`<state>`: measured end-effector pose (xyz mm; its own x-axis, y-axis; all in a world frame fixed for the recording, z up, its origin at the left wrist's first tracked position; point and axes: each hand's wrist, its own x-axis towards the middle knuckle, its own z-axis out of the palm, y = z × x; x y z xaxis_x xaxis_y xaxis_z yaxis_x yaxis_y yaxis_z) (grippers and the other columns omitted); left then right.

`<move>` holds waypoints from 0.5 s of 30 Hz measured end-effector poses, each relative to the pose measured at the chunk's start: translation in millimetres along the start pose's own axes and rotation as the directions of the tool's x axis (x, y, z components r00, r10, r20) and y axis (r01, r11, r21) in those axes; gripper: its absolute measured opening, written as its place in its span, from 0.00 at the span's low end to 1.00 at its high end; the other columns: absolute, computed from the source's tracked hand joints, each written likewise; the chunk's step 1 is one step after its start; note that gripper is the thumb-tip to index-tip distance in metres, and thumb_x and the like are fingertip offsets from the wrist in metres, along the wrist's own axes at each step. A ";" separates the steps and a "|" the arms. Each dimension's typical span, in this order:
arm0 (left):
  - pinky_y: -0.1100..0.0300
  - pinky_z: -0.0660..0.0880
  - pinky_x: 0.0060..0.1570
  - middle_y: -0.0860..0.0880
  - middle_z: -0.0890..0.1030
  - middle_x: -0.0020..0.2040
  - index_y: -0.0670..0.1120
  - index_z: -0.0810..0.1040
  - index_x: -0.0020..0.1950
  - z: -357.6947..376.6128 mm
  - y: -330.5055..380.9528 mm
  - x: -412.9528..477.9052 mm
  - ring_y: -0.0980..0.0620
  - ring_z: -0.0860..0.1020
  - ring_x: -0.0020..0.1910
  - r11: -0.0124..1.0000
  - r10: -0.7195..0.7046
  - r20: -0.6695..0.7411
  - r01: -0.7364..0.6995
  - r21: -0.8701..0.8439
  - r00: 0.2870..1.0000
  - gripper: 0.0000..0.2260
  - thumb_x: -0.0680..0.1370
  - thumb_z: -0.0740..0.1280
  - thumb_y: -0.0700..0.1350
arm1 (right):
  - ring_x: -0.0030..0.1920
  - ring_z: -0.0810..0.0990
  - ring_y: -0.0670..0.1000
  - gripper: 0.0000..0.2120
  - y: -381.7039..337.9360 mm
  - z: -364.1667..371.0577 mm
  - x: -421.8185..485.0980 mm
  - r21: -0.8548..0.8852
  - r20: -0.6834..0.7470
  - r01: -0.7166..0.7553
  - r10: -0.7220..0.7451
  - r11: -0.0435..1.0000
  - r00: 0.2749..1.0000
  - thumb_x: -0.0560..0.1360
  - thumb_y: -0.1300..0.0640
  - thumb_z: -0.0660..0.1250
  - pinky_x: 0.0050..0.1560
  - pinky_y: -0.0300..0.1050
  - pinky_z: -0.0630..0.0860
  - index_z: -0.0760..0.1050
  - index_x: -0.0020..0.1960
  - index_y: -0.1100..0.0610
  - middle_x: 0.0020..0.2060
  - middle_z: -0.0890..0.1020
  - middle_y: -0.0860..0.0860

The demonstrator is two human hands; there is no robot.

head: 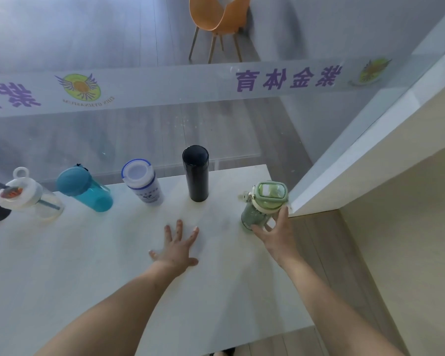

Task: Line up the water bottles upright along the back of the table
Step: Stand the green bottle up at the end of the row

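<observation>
We judge this to be the last placement: our right hand [278, 233] wraps around the lower body of the green bottle [263, 205], which stands upright near the table's [113, 265] right edge, a little forward of the others, while our left hand [177, 246] rests flat and spread, holding nothing. The black flask [195, 173], white bottle [143, 182], teal bottle [84, 188] and clear bottle [28, 199] already stand along the back. Next we should slide the green one back level with them; all lids are shut, and we cannot tell their contents.

Left hand [178, 249] flat, fingers splayed, right hand [278, 233] in curled grip
</observation>
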<state>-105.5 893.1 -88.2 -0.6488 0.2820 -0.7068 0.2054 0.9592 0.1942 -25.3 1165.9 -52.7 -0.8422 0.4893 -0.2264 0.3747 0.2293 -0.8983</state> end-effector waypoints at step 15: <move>0.21 0.58 0.66 0.54 0.28 0.80 0.69 0.40 0.80 -1.1 0.7 -3.7 0.43 0.30 0.80 1.000 -0.001 -0.006 0.001 0.011 1.000 0.43 0.80 0.70 0.57 | 0.61 0.77 0.48 0.32 8.0 23.1 -3.0 -0.116 -0.141 -0.029 0.012 0.993 0.990 0.70 0.52 0.81 0.60 0.44 0.74 0.70 0.68 0.51 0.59 0.79 0.46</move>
<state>-103.8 892.8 -84.6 -0.6536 0.2812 -0.7027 0.2126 0.9593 0.1860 -28.8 1146.9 -67.8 -0.7746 0.6058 -0.1818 0.4409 0.3111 -0.8419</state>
